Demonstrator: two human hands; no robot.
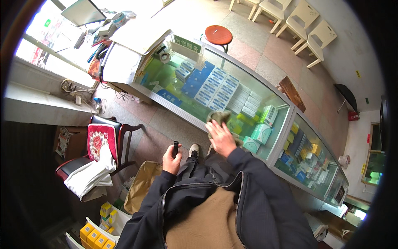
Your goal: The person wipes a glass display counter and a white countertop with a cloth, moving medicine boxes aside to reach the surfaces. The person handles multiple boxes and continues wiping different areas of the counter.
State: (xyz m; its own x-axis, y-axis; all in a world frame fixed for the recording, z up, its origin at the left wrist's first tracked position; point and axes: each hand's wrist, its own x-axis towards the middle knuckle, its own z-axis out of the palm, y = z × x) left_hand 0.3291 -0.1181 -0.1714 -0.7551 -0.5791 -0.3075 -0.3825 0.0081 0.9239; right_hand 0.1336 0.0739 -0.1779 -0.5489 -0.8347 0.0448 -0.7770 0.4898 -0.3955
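Observation:
My right hand [221,137] presses a crumpled olive-grey cloth [220,117] against the glass top of a display counter [199,123], near its metal-framed front edge. Part of the cloth shows beyond the fingers and part beside the wrist. In front of my body, off the counter, my left hand [172,160] is closed around a small black object [176,148], whose kind I cannot tell. Under the glass lie rows of blue and white boxes [211,85], with green and white boxes [261,133] near the right end.
A sign holder [186,49] stands on the counter. To the left are an armchair [102,140] with a white garment [90,177], and a brown paper bag [143,183]. Yellow boxes [94,236] fill a white bin at lower left. Beyond the counter stand a red stool [218,35] and cream chairs [301,23].

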